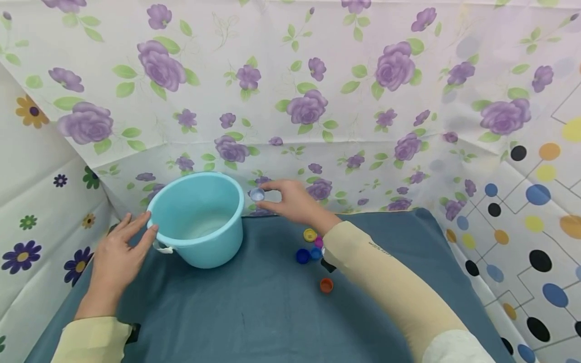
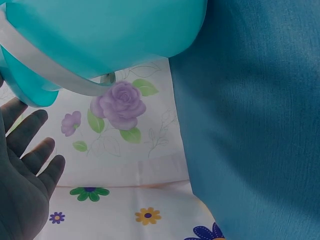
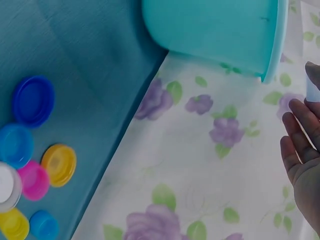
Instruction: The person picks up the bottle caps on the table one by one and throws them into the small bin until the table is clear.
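A light-blue bucket (image 1: 206, 252) with a white handle (image 2: 55, 65) stands at the back left of the cloth. At its left rim, my left hand (image 1: 117, 257) touches the edge with thumb and forefinger; the other fingers (image 2: 32, 127) are spread and fairly straight in the left wrist view. Just right of the bucket, my right hand (image 1: 292, 200) pinches a small pale translucent cap (image 1: 257, 195) between thumb and forefinger. The cap is held in the air, outside the rim. Only part of it shows (image 3: 313, 92) in the right wrist view.
Bottle caps lie under my right forearm: yellow (image 1: 310, 235), magenta (image 1: 319, 243), dark blue (image 1: 302, 256), light blue (image 1: 315, 253) and orange (image 1: 327, 285). A white cap (image 3: 7, 187) is beside them. Blue cloth (image 1: 254, 322) covers the table; flowered sheeting (image 1: 272, 121) hangs behind.
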Demonstrator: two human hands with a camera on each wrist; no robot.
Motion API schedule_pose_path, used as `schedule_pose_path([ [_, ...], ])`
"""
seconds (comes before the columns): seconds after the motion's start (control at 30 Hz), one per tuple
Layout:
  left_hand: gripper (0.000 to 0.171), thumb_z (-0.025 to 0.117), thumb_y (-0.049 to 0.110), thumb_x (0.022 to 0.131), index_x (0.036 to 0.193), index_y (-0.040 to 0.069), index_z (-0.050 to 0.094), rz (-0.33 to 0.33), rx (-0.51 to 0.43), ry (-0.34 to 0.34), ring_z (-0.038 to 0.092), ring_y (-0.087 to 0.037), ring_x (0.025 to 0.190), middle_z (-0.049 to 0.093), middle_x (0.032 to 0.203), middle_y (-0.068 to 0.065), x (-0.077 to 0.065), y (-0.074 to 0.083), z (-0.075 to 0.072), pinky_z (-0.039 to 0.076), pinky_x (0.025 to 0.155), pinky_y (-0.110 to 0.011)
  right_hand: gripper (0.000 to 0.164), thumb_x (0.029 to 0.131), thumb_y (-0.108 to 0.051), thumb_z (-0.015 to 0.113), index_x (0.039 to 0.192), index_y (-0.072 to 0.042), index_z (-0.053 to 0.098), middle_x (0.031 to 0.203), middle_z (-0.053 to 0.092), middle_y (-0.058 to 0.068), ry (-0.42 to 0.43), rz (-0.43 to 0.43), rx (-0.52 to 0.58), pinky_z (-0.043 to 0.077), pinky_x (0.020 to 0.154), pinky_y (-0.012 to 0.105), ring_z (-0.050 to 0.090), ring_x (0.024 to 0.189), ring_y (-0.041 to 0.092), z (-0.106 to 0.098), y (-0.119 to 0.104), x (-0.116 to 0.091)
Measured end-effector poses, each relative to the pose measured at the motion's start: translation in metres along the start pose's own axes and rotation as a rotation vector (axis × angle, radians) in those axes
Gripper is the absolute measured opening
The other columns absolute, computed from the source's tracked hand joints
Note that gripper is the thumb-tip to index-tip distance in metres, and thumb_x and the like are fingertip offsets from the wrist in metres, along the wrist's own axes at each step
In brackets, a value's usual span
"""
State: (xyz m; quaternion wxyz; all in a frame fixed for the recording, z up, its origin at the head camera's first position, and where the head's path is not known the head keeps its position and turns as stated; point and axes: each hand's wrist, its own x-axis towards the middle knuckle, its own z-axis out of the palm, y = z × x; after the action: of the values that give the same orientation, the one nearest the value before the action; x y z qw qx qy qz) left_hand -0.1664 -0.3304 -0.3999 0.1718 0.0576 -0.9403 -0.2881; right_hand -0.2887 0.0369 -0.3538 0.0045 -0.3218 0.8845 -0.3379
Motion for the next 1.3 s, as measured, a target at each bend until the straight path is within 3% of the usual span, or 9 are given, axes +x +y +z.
schedule_pose_path([
  [0.2, 0.053, 0.048, 0.053, 0.092, 0.141, 0.035, 0.040, 0.005, 0.005, 0.006, 0.025, -0.033, 0.142, 0.035, 0.150, -0.010, 0.001, 0.000, -0.001, 0.029, 0.092, -0.074, 0.046, 0.085, -0.047, 0.063, 0.126, -0.026, 0.059, 0.125, 0.061, -0.007, 0.001, -0.018, 0.010, 0.051, 0.092, 0.028, 0.055, 0.118, 0.008, 0.007, -0.018, 0.012],
  [0.53, 0.053, 0.048, 0.053, 0.092, 0.141, 0.035, 0.039, 0.001, 0.001, 0.004, 0.024, -0.033, 0.143, 0.034, 0.150, -0.010, 0.001, 0.002, 0.000, 0.023, 0.096, -0.075, 0.043, 0.085, -0.046, 0.064, 0.123, -0.028, 0.060, 0.123, 0.062, -0.009, 0.018, -0.024, 0.079, 0.049, 0.095, 0.030, 0.054, 0.118, 0.007, 0.030, -0.032, 0.026],
  [0.8, 0.053, 0.048, 0.053, 0.092, 0.141, 0.036, 0.039, -0.008, -0.004, 0.003, 0.023, -0.034, 0.143, 0.033, 0.151, -0.010, -0.001, 0.002, -0.002, 0.020, 0.097, -0.075, 0.044, 0.085, -0.044, 0.064, 0.126, -0.029, 0.058, 0.124, 0.061, -0.010, -0.035, -0.005, 0.087, 0.051, 0.086, 0.021, 0.056, 0.115, 0.003, 0.043, -0.048, 0.035],
  [1.3, 0.053, 0.048, 0.054, 0.092, 0.141, 0.036, 0.039, -0.008, 0.005, 0.001, 0.023, -0.034, 0.143, 0.032, 0.151, -0.009, 0.000, 0.001, -0.001, 0.021, 0.097, -0.075, 0.047, 0.084, -0.042, 0.066, 0.128, -0.025, 0.058, 0.124, 0.061, -0.012, -0.084, -0.049, 0.107, 0.049, 0.090, 0.019, 0.054, 0.117, 0.000, 0.065, -0.052, 0.039],
])
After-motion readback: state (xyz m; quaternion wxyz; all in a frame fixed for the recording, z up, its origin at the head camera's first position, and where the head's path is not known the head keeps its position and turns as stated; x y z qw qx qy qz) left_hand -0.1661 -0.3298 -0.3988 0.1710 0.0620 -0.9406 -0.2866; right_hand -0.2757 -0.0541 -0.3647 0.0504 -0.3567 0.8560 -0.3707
